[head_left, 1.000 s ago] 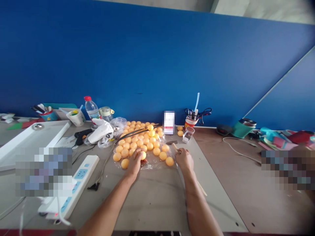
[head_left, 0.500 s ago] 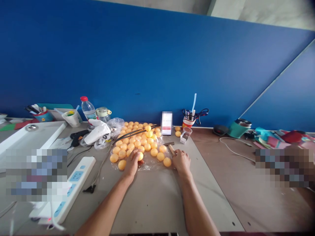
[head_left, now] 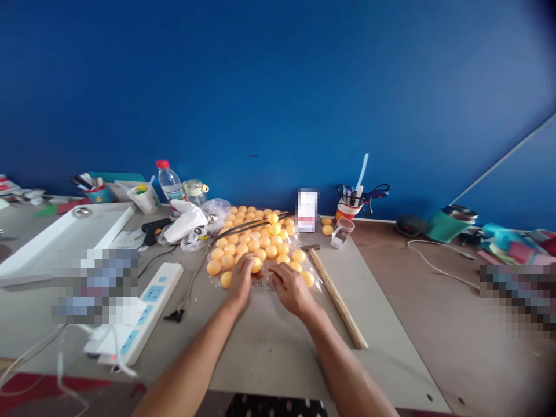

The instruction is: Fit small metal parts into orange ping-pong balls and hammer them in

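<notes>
My left hand (head_left: pixel 242 279) is closed around an orange ping-pong ball (head_left: pixel 256 265), low over the near edge of a clear plastic sheet or bag (head_left: pixel 269 284). A small reddish-brown bit shows just under that ball; I cannot make out what it is. Facing it from the right, my right hand (head_left: pixel 293 288) has bent fingers a little apart, with nothing visible between them. Beyond both hands, many more orange balls (head_left: pixel 243 238) sit packed on the plastic. To the right, a hammer (head_left: pixel 339 298) with a wooden handle lies on the table, apart from my right hand.
Black cables (head_left: pixel 249 225) cross the balls. A phone (head_left: pixel 307 209) stands behind them, with a cup of pens (head_left: pixel 347 209) and a small clear cup (head_left: pixel 343 233) to its right. Leftward are a power strip (head_left: pixel 150 307), a white tray (head_left: pixel 26 272), a glue gun (head_left: pixel 155 229) and a bottle (head_left: pixel 169 184).
My right hand has let go of the hammer and moved left toward the ball in my left hand. The hammer now lies on the table. The view has shifted slightly.
</notes>
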### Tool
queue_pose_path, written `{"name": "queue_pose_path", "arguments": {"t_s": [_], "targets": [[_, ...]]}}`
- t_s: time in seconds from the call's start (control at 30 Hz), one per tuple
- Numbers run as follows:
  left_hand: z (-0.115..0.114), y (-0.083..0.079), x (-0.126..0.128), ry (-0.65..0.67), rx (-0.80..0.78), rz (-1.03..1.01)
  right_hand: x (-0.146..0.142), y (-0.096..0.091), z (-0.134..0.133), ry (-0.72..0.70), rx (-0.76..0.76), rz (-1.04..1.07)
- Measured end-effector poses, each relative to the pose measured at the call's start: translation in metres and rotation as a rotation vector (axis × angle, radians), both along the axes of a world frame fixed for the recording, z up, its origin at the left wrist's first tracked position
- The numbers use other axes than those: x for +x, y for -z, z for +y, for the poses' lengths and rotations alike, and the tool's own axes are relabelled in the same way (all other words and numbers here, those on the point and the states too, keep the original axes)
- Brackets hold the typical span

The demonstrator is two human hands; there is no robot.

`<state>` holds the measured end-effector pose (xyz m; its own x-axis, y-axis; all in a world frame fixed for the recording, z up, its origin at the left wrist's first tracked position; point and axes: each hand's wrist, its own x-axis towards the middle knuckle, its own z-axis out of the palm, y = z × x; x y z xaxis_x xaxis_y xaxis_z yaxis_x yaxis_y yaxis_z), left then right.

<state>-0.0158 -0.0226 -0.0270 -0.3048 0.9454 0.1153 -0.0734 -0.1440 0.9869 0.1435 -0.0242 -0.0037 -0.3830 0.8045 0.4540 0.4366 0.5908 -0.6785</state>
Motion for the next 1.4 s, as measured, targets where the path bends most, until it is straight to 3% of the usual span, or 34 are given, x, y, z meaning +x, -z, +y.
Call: {"name": "queue_pose_path", "arguments": {"t_s": [0.07,0.3,0.57,0.9,1.07,1.13,1.27,1.4], "targets": [[0.001,0.0,-0.001,-0.001,-0.005,-0.051,-0.009,0.003,-0.005,-0.071,-0.023,-0.035],[0.001,0.0,-0.004,-0.014,0.026,-0.064,-0.02,0.017,-0.005,-0.064,0.023,-0.128],[0.0,-0.008,-0.004,-0.017,0.005,-0.141,-0.032,0.023,-0.008,-0.054,0.064,-0.386],[0.0,-0.007,0.0,0.01,-0.013,-0.19,-0.03,0.025,-0.006,-0.01,0.015,-0.404],[0.0,-0.006,0.0,0.0,-0.045,-0.187,-0.025,0.023,-0.003,0.043,-0.073,-0.069],[0.0,-0.006,0.0,-0.011,-0.054,-0.169,-0.022,0.021,-0.001,0.096,-0.196,0.132],[-0.002,-0.008,0.002,0.023,-0.068,-0.186,-0.016,0.016,0.002,0.185,-0.583,0.436],[-0.004,-0.007,0.004,0.063,-0.101,-0.166,-0.015,0.01,0.003,0.162,-0.719,0.528]]}}
